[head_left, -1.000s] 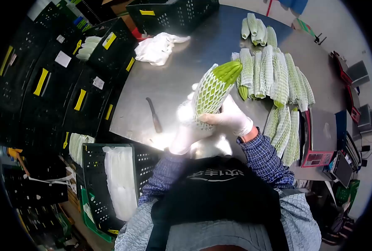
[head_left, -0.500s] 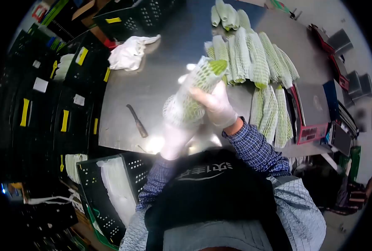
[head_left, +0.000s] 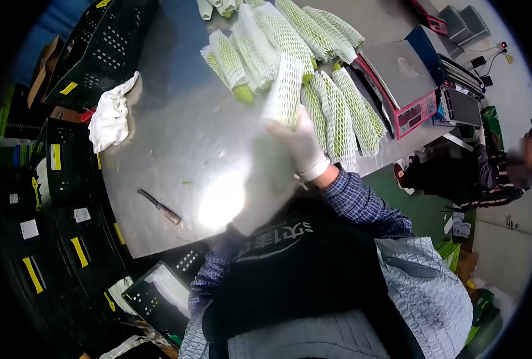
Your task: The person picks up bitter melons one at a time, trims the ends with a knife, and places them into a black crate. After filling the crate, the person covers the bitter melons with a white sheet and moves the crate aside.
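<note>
In my gloved right hand (head_left: 303,146) is a long green gourd in a white foam net sleeve (head_left: 285,90), its netted end pointing up and away from me. The right thumb and fingers close around its lower part. My left hand (head_left: 257,206), also in a white glove, is smeared by motion just below and beside the gourd's lower end. Its fingers cannot be made out. Just beyond the right hand lie several more netted gourds (head_left: 336,110) side by side on the metal table (head_left: 176,119). A knife with a worn handle (head_left: 160,207) rests near the front left.
A crumpled white cloth (head_left: 111,116) lies at the table's left edge by a dark perforated crate (head_left: 107,54). Black crates with yellow tags (head_left: 80,251) stack up on the left. A red-sided scale (head_left: 406,96) stands right. Another person (head_left: 457,179) is at far right.
My view has turned, so the table and gourds sit further left. The held gourd now points away, near the row of netted gourds. The left hand has blurred at its lower end.
</note>
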Demonstrator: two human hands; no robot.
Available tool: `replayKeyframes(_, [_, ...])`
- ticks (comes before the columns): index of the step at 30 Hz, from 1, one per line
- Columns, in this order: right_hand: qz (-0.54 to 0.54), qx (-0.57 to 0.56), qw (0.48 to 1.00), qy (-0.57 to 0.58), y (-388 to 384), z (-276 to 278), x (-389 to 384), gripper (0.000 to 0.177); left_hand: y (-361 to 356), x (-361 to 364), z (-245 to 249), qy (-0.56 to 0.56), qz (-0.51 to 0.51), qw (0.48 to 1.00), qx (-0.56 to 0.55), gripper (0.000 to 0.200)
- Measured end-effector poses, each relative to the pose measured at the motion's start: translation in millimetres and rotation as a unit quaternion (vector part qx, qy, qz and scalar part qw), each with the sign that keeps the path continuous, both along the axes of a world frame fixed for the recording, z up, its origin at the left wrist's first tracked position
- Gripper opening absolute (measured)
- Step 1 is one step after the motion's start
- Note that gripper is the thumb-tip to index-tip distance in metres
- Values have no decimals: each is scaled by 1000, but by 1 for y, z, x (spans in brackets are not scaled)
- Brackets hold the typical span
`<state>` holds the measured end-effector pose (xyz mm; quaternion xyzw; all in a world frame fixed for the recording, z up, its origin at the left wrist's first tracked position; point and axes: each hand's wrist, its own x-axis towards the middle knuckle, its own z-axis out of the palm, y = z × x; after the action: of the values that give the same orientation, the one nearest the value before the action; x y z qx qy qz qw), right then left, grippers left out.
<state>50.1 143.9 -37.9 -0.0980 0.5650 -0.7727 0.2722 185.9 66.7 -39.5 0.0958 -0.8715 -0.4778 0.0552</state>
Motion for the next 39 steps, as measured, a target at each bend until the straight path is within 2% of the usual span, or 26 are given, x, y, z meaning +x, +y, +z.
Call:
replayKeyframes(1, [-3,62,995,75,8,-4,-6,58,5,-3,1,-55,-10,994,89,68])
replayKeyframes(2, [-6,125,981,146,17,-17,-6,59,0,-11,5,-237,-106,964,63,68])
replayKeyframes(5, [30,285,912,295,40,-72,-14,69,-7,-1,-63,-81,-245,965,-54,71])
replayKeyframes(6, [63,333,925,170,41,-76,-18,77,-13,-9,-58,-72,-265,961,-41,76])
replayKeyframes(7, [73,378,906,176,43,-77,-23,80,-11,-14,-53,-112,-168,979,35,71])
replayKeyframes(9, [64,440,885,140,40,-80,-37,81,-7,-29,-83,-69,-73,982,161,72])
replayKeyframes(11, [116,547,759,333,47,-86,-41,77,-5,-58,-97,16,-137,971,198,64])
replayKeyframes(13, [170,541,670,479,45,-26,-46,73,1,-81,-105,48,-180,950,249,53])
replayKeyframes(14, [176,510,670,510,43,14,-57,65,6,-91,-107,39,-190,940,280,47])
replayKeyframes(15, [226,498,690,473,35,65,-76,60,6,-89,-97,-22,-172,951,258,51])
replayKeyframes(16, [218,394,787,422,29,82,-103,52,9,-92,-102,-72,-190,949,239,54])
replayKeyframes(17, [198,255,870,373,28,64,-140,46,9,-94,-107,-69,-199,951,227,60])
replayKeyframes(18, [179,235,938,184,8,87,-170,38,9,-96,-113,-66,-207,952,216,66])
replayKeyframes(19, [150,311,921,179,-15,112,-204,31,7,-95,-119,-10,-204,956,211,75])
replayKeyframes(20, [122,275,911,281,-41,103,-249,28,4,-95,-124,45,-202,957,204,85])
replayKeyframes(21, [82,225,934,265,-73,92,-294,30,-5,-92,-123,-50,-209,946,243,85])
replayKeyframes(22, [98,217,931,275,-102,72,-352,31,-8,-84,-144,-41,-200,947,249,81])
replayKeyframes(23, [66,277,916,281,-135,48,-404,42,-18,-81,-151,-63,-181,944,270,78])
replayKeyframes(25, [11,471,772,427,-201,0,-491,57,-45,-74,-138,-138,-128,927,326,72])
replayKeyframes(27, [80,598,705,373,-252,-41,-544,69,-75,-69,-113,-192,-55,905,376,67])
replayKeyframes(28, [167,606,723,286,-267,-48,-556,78,-86,-66,-108,-194,-16,899,393,65])
replayKeyframes(31, [170,618,699,317,-292,-96,-568,96,-116,-71,-88,-183,62,871,451,59])
replayKeyframes(33, [113,608,732,285,-296,-117,-582,105,-127,-77,-87,-181,86,851,485,59])
replayKeyframes(35, [175,533,806,188,-286,-103,-580,88,-131,-78,-89,-183,95,838,505,61])
replayKeyframes(37, [114,442,881,124,-283,-102,-586,62,-134,-81,-86,-201,81,841,496,65])
replayKeyframes(39, [82,287,954,29,-274,-86,-589,56,-136,-78,-86,-194,69,864,460,63])
